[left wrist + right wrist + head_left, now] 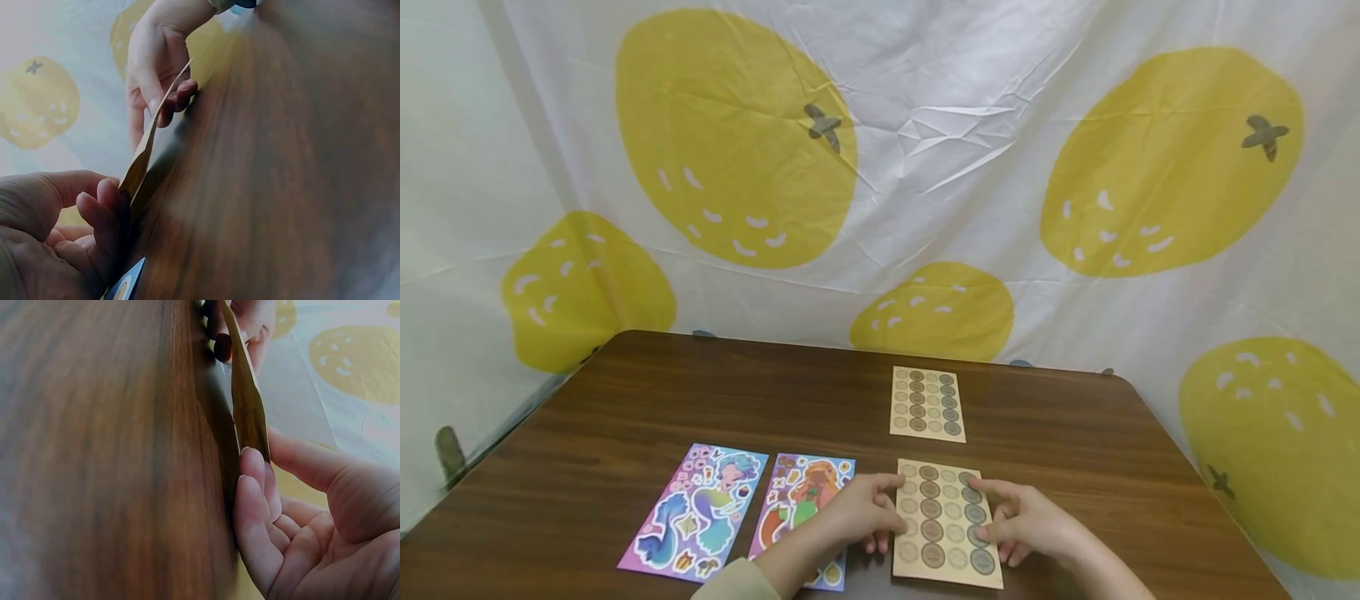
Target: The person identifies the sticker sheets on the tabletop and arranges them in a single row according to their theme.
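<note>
A tan sheet point(942, 521) printed with rows of round grey and brown labels lies between the two hands, long side pointing away. The left hand point(867, 510) pinches its left edge between thumb and fingers, and the right hand point(1030, 523) does the same at the right edge. Seen edge-on in the left wrist view, the sheet point(142, 156) is slightly bowed and raised off the tabletop, with a shadow beneath. In the right wrist view, the right thumb is on one face of the sheet point(250, 415) and fingertips are on the other.
Farther back on the dark wooden table point(760, 392) lies a matching tan sheet point(925, 406). To the left are two mermaid sticker sheets, one blue-tailed point(703, 517), the other orange-haired point(808, 492) and partly under the left forearm. A white curtain point(940, 50) with yellow fruit hangs behind.
</note>
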`<state>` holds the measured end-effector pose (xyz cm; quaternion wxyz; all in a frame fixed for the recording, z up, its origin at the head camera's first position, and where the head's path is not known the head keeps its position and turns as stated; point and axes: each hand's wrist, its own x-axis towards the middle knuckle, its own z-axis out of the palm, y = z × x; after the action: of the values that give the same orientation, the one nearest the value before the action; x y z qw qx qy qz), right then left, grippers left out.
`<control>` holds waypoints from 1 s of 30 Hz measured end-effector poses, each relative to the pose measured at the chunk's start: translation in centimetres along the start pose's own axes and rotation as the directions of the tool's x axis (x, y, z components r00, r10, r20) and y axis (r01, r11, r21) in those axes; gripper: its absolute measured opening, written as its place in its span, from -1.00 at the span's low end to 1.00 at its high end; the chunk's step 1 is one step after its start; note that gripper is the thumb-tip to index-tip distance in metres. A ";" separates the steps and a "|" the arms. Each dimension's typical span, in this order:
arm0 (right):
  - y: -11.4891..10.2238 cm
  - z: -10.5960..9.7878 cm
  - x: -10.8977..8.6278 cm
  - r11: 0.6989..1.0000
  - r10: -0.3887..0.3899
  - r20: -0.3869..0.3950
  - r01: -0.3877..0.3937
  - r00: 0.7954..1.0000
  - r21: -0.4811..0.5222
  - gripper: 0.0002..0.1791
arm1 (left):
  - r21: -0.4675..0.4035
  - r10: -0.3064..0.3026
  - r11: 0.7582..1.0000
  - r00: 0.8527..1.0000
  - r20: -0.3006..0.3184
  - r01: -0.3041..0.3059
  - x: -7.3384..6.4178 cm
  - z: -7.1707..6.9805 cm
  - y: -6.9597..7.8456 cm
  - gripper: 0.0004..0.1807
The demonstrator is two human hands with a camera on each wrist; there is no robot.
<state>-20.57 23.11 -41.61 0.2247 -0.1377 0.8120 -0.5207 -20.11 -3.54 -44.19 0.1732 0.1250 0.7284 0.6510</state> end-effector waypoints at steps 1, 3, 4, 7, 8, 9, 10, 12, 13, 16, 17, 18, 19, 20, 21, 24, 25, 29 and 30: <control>0.0 0.0 0.0 1.000 0.002 0.001 -0.002 1.000 0.002 -0.14 | 0.003 -0.003 1.000 1.000 0.001 0.003 0.0 0.0 0.0 -0.22; 0.1 0.0 0.0 1.000 0.004 0.001 -0.004 1.000 0.009 -0.14 | 0.017 -0.005 1.000 1.000 0.003 0.005 0.1 -0.1 0.1 -0.23; 0.2 0.0 0.0 1.000 0.002 0.000 -0.002 1.000 0.013 -0.14 | 0.026 -0.005 1.000 1.000 0.005 0.005 0.1 -0.1 0.1 -0.23; 0.3 0.1 0.0 1.000 0.000 0.001 0.000 1.000 0.029 -0.14 | 0.049 -0.001 0.999 1.000 0.009 0.001 0.1 -0.2 0.2 -0.25; 0.3 0.1 0.0 0.999 0.002 0.002 -0.002 1.000 0.033 -0.14 | 0.057 -0.001 0.998 1.000 0.010 0.001 0.1 -0.2 0.3 -0.25; 0.4 0.1 0.0 0.999 0.002 0.002 -0.002 1.000 0.033 -0.14 | 0.063 -0.002 0.998 1.000 0.011 0.001 0.1 -0.2 0.3 -0.26; 0.4 0.2 0.0 0.999 0.006 0.000 -0.006 1.000 0.035 -0.14 | 0.070 -0.002 0.998 1.000 0.012 0.001 0.1 -0.2 0.3 -0.26; 0.4 0.2 0.0 0.999 0.014 -0.003 -0.014 1.000 0.034 -0.13 | 0.082 0.000 0.997 1.000 0.012 -0.001 0.2 -0.2 0.3 -0.26; 0.4 0.2 0.1 0.999 0.018 -0.006 -0.017 1.000 0.031 -0.13 | 0.088 -0.001 0.996 1.000 0.011 0.000 0.2 -0.2 0.3 -0.27; 0.5 0.2 0.1 1.000 0.021 -0.013 -0.021 1.000 0.020 -0.12 | 0.106 0.002 0.994 1.000 0.006 -0.003 0.3 -0.2 0.2 -0.28; 0.5 0.2 0.1 1.000 0.022 -0.014 -0.021 1.000 0.016 -0.12 | 0.109 0.003 0.994 1.000 0.006 -0.004 0.3 -0.2 0.2 -0.28; 0.5 0.2 0.1 1.000 0.022 -0.015 -0.021 1.000 0.011 -0.12 | 0.111 0.004 0.994 1.000 0.005 -0.004 0.3 -0.1 0.2 -0.28; 0.5 0.2 0.1 1.000 0.021 -0.015 -0.020 1.000 0.007 -0.12 | 0.112 0.005 0.994 1.000 0.006 -0.005 0.3 -0.1 0.2 -0.28; 0.6 0.2 0.2 1.000 0.019 -0.016 -0.019 1.000 0.002 -0.12 | 0.114 0.006 0.994 1.000 0.007 -0.006 0.3 -0.1 0.2 -0.28; 0.6 0.2 0.2 1.000 0.019 -0.018 -0.019 1.000 -0.002 -0.12 | 0.114 0.008 0.993 1.000 0.008 -0.009 0.3 -0.1 0.2 -0.28; 0.6 0.2 0.2 1.000 0.016 -0.025 -0.017 1.000 -0.016 -0.13 | 0.116 0.013 0.993 1.000 0.010 -0.014 0.4 -0.1 0.2 -0.28; 0.6 0.2 0.2 1.000 0.015 -0.029 -0.015 0.999 -0.022 -0.13 | 0.116 0.014 0.993 1.000 0.010 -0.015 0.4 -0.1 0.2 -0.28; 0.7 0.3 0.2 0.999 0.010 -0.047 -0.013 0.999 -0.048 -0.12 | 0.111 0.021 0.994 1.000 0.009 -0.022 0.4 0.0 0.2 -0.26; 0.7 0.3 0.2 0.998 0.009 -0.050 -0.011 0.999 -0.056 -0.12 | 0.109 0.021 0.994 1.000 0.009 -0.022 0.4 0.0 0.1 -0.26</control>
<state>-20.57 23.10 -42.35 0.2033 -0.1270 0.8323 -0.4998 -20.51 -3.35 -44.10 0.1618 0.1447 0.7609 0.6115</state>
